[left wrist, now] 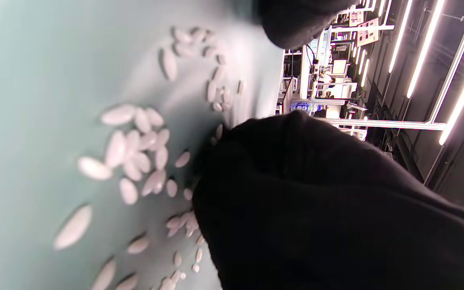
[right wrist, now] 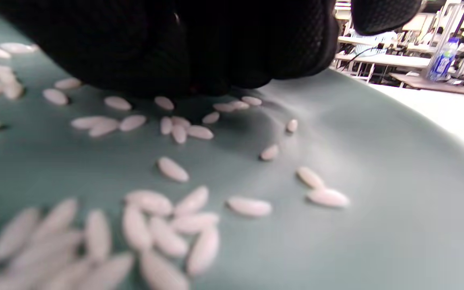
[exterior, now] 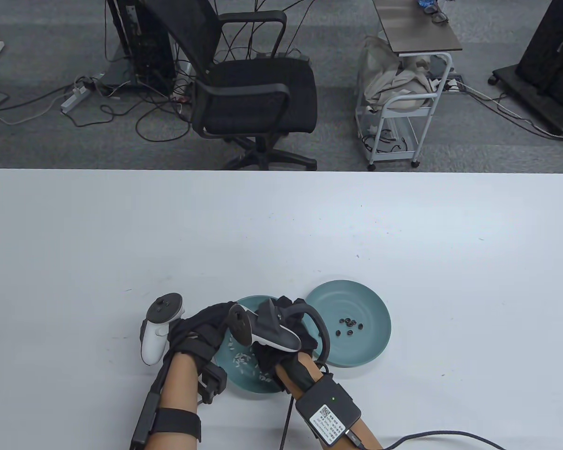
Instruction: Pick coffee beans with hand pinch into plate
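Both gloved hands, left hand (exterior: 194, 335) and right hand (exterior: 281, 344), crowd the teal dish of pale grains (exterior: 244, 370). I can't tell either grip. Dark coffee beans (exterior: 348, 326) lie in the round teal plate (exterior: 373, 344) at three o'clock. Next: pinch a bean out.

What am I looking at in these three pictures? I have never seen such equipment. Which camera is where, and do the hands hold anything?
No robot here: a person wears black sensor gloves, with a tracker strapped on each hand. The table view looks down from above; the other two cameras sit on the wrists, very close. On the white table lie two teal plates. The right plate holds a few dark coffee beans. Both the left hand and the right hand are over the left plate, which holds pale white grains. Whether the fingers pinch anything, I cannot tell: the gloves hide it.
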The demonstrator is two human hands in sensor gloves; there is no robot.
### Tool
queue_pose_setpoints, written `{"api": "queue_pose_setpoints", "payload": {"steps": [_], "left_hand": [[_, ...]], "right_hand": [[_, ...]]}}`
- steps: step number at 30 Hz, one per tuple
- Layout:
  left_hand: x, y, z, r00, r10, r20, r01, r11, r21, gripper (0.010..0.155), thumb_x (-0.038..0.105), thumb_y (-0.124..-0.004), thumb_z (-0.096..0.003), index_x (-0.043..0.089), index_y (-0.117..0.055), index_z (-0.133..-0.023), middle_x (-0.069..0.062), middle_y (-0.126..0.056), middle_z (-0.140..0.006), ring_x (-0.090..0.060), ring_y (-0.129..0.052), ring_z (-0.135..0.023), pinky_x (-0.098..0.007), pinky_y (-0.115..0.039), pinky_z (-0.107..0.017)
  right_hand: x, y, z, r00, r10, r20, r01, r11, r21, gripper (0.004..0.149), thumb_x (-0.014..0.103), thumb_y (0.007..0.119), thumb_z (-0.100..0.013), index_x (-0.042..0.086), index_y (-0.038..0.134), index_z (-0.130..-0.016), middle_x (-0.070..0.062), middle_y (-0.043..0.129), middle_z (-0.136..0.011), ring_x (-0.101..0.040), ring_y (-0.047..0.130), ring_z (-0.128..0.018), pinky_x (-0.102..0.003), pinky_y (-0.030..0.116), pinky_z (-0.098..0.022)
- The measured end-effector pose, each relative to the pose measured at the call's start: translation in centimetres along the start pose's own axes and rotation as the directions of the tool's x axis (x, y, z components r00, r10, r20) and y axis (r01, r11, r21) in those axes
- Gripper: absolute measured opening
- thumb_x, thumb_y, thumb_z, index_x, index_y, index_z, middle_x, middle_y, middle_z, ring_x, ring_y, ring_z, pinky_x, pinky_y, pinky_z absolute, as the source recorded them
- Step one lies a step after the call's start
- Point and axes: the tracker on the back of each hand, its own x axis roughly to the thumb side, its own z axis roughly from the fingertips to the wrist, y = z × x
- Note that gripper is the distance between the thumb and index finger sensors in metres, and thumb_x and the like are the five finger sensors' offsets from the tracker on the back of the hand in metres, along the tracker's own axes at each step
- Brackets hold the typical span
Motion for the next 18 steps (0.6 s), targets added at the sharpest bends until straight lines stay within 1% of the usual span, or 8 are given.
{"api": "queue_pose_setpoints", "payload": {"steps": [3,5,8,11,16,18], "left_hand": [[0.0,-0.1,0.0,1.0,0.009,0.008,-0.009,1.0,-0.015,0.053,0.041,-0.063,-0.0695,0.006,-0.068,-0.109,-0.021,-0.096,-0.08,-0.034,-0.103,-0.056,-0.047,-0.091,-0.038],[0.1,-0.1,0.0,1.0,0.009,0.009,-0.009,1.0,-0.021,0.054,0.041,-0.063,-0.0694,0.005,-0.068,-0.109,-0.021,-0.096,-0.08,-0.034,-0.103,-0.056,-0.047,-0.091,-0.038],[0.0,0.0,0.0,1.0,0.013,0.003,-0.013,1.0,-0.017,0.054,0.041,-0.063,-0.0694,0.005,-0.068,-0.109,-0.021,-0.096,-0.08,-0.034,-0.103,-0.056,-0.047,-0.091,-0.038],[-0.1,0.0,0.0,1.0,0.018,0.002,-0.018,1.0,-0.013,0.054,0.041,-0.063,-0.0693,0.006,-0.069,-0.109,-0.02,-0.096,-0.08,-0.034,-0.103,-0.056,-0.047,-0.091,-0.038],[-0.1,0.2,0.0,1.0,0.019,0.015,-0.018,1.0,-0.009,0.054,0.044,-0.064,-0.069,0.008,-0.069,-0.109,-0.019,-0.096,-0.08,-0.033,-0.103,-0.057,-0.047,-0.091,-0.039],[-0.1,0.2,0.0,1.0,0.023,0.019,-0.022,1.0,-0.009,0.053,0.044,-0.063,-0.0693,0.009,-0.068,-0.109,-0.018,-0.096,-0.081,-0.032,-0.103,-0.058,-0.046,-0.091,-0.04]], "right_hand": [[-0.7,-0.2,0.0,0.998,-0.055,0.004,0.055,0.998,-0.005,0.042,0.039,0.085,-0.047,0.012,0.08,-0.078,-0.011,0.078,-0.087,-0.037,0.082,-0.068,-0.072,0.055,-0.066],[-1.0,-0.1,0.1,0.995,-0.102,0.004,0.102,0.995,0.0,0.042,0.039,0.085,-0.047,0.011,0.08,-0.078,-0.012,0.078,-0.087,-0.038,0.081,-0.069,-0.073,0.054,-0.066],[-1.2,-0.1,0.1,0.993,-0.12,0.001,0.12,0.993,0.004,0.042,0.038,0.085,-0.048,0.012,0.081,-0.079,-0.012,0.078,-0.088,-0.038,0.081,-0.069,-0.073,0.053,-0.066],[-1.1,0.0,0.1,0.994,-0.105,0.018,0.105,0.994,-0.002,0.041,0.039,0.085,-0.048,0.012,0.081,-0.079,-0.011,0.079,-0.087,-0.038,0.081,-0.069,-0.073,0.053,-0.066],[-1.4,-0.2,0.3,0.988,-0.139,0.069,0.142,0.989,-0.045,0.04,0.039,0.086,-0.047,0.012,0.083,-0.076,-0.01,0.08,-0.086,-0.038,0.082,-0.068,-0.074,0.052,-0.067],[-1.8,-0.8,0.8,0.981,-0.176,0.081,0.184,0.978,-0.095,0.039,0.039,0.086,-0.047,0.013,0.083,-0.076,-0.01,0.081,-0.085,-0.037,0.083,-0.068,-0.074,0.052,-0.067]]}}
